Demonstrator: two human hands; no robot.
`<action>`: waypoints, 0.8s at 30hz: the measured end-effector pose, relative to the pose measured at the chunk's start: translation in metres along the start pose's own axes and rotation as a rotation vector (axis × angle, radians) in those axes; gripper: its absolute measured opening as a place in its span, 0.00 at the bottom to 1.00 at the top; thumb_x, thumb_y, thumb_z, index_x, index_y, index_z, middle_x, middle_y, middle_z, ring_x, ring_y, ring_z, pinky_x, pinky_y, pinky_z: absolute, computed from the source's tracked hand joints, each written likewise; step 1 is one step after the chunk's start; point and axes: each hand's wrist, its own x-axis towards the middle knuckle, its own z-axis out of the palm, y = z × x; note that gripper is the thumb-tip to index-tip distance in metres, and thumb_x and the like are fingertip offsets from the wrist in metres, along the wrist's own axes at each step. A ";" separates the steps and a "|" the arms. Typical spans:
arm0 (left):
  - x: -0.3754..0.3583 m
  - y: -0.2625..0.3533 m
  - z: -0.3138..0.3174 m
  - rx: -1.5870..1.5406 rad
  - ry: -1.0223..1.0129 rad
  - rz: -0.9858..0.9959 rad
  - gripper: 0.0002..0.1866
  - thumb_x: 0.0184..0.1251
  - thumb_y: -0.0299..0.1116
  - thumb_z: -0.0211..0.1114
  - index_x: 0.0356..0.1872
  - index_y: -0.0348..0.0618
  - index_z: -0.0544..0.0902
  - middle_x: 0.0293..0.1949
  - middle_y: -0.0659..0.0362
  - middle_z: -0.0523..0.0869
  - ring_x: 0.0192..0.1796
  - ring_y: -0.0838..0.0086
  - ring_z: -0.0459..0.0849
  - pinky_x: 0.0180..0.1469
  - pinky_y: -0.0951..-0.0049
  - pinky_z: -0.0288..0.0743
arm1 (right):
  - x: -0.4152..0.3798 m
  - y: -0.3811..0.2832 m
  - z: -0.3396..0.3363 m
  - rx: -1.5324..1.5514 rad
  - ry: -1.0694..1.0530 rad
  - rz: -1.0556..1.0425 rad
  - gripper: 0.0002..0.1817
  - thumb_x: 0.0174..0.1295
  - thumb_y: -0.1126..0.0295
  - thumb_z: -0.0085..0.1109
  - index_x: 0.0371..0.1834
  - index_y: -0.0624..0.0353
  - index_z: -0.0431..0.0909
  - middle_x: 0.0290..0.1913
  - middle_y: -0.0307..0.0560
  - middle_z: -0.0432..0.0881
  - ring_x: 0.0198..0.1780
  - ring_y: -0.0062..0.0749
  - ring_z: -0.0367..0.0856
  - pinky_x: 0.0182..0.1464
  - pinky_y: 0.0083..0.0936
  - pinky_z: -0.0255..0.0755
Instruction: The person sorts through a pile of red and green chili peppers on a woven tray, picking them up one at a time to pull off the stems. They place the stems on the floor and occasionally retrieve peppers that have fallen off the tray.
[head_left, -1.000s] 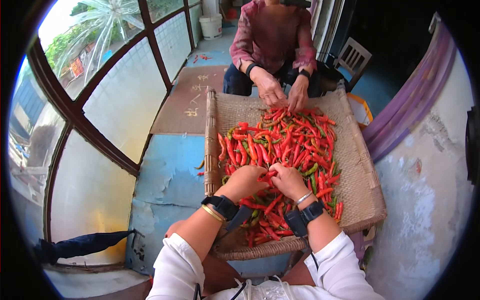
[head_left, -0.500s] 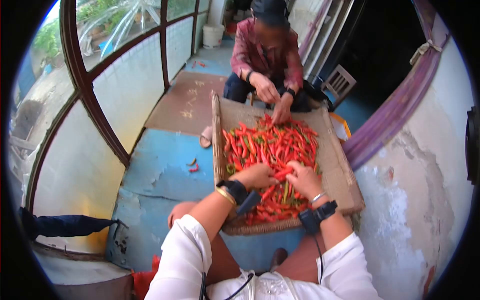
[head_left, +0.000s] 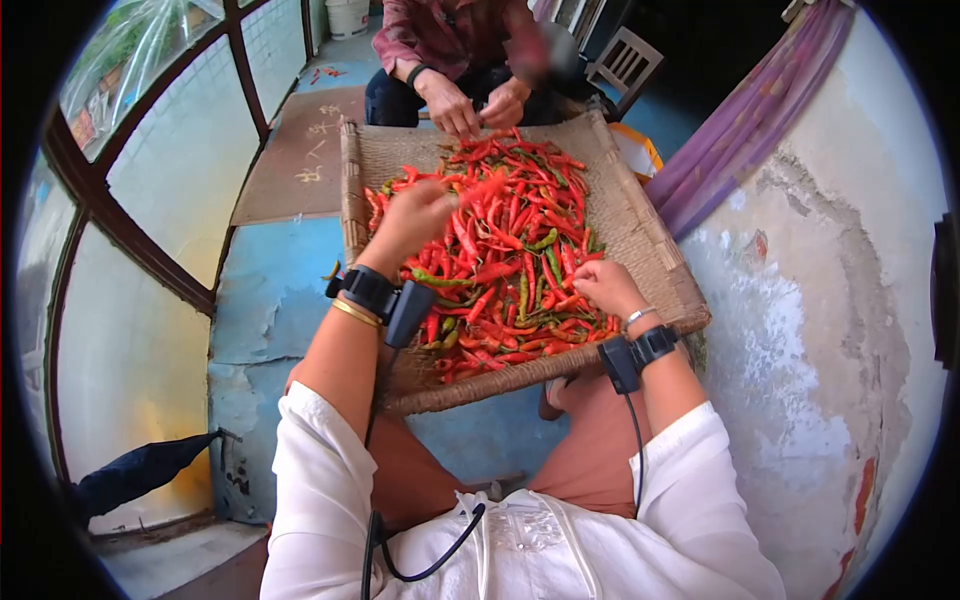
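A heap of red chili peppers [head_left: 515,215], with some green ones mixed in, covers much of a shallow woven tray [head_left: 640,215] in front of me. My left hand [head_left: 412,222] is raised over the left side of the heap, its fingers closed on a red chili pepper [head_left: 484,190] that is smeared by motion. At the near right of the heap, my right hand [head_left: 608,287] has thumb and fingers pinched together just over the peppers. Whatever lies between those fingertips is too small to make out.
Across the tray sits a person whose hands [head_left: 478,108] are close together at its far edge. A wall [head_left: 790,300] with peeling paint and a purple curtain [head_left: 755,115] stand at the right. Framed panes [head_left: 170,150] line the left. A wooden chair [head_left: 625,65] is behind.
My hands, earlier together at a red pepper, have parted: the left went left and away from me with a red pepper. The other person's hands have lifted from the heap. My view has shifted.
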 end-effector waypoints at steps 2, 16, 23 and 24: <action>0.016 -0.018 0.008 -0.246 0.327 0.149 0.23 0.59 0.31 0.59 0.54 0.31 0.67 0.35 0.59 0.80 0.27 0.81 0.77 0.29 0.81 0.72 | 0.018 0.003 0.005 -0.037 -0.006 -0.024 0.11 0.47 0.65 0.58 0.28 0.60 0.79 0.27 0.52 0.80 0.32 0.44 0.78 0.37 0.33 0.72; -0.013 -0.012 0.054 0.541 -0.386 0.106 0.11 0.52 0.29 0.59 0.36 0.37 0.80 0.26 0.49 0.81 0.29 0.59 0.80 0.33 0.68 0.73 | 0.063 -0.001 0.030 -0.393 -0.141 0.187 0.11 0.51 0.65 0.56 0.32 0.61 0.77 0.36 0.53 0.80 0.40 0.47 0.78 0.41 0.39 0.73; -0.025 -0.002 0.059 0.431 -0.426 0.048 0.12 0.52 0.26 0.61 0.40 0.37 0.78 0.30 0.52 0.81 0.26 0.68 0.80 0.31 0.72 0.72 | 0.075 0.016 0.033 -0.103 -0.076 0.105 0.09 0.47 0.70 0.55 0.30 0.63 0.76 0.31 0.56 0.79 0.35 0.51 0.77 0.39 0.38 0.72; -0.025 0.002 0.061 0.437 -0.430 0.048 0.12 0.52 0.26 0.61 0.40 0.37 0.78 0.30 0.52 0.81 0.26 0.68 0.80 0.31 0.72 0.72 | 0.075 0.014 0.027 0.065 -0.075 0.067 0.09 0.46 0.71 0.55 0.30 0.64 0.76 0.30 0.56 0.79 0.33 0.51 0.77 0.37 0.37 0.72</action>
